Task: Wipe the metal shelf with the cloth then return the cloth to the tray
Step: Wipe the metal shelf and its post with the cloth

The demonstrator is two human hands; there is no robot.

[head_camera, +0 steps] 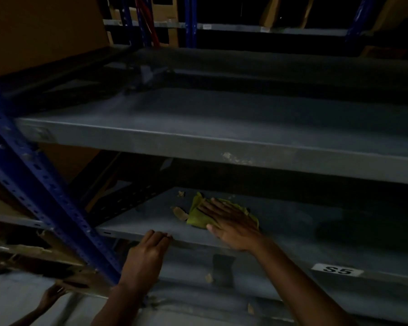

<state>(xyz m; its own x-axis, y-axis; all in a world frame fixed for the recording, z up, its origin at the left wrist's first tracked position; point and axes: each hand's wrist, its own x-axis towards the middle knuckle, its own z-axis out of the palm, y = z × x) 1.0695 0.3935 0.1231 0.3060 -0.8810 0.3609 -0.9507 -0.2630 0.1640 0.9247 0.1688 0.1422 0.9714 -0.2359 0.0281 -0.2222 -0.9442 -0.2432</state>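
Note:
A yellow-green cloth [197,211] lies crumpled on the grey metal shelf [292,222], in the lower middle of the head view. My right hand [231,223] presses flat on the cloth, fingers spread and pointing left. My left hand [146,255] rests on the shelf's front edge just left of it, fingers curled over the lip. No tray is in view.
A blue perforated upright [40,184] runs down the left. A second grey shelf [198,128] sits above. Torn cardboard scraps [180,214] lie beside the cloth. An "S5" label [337,270] marks the front face. Another person's hand [53,295] shows at lower left.

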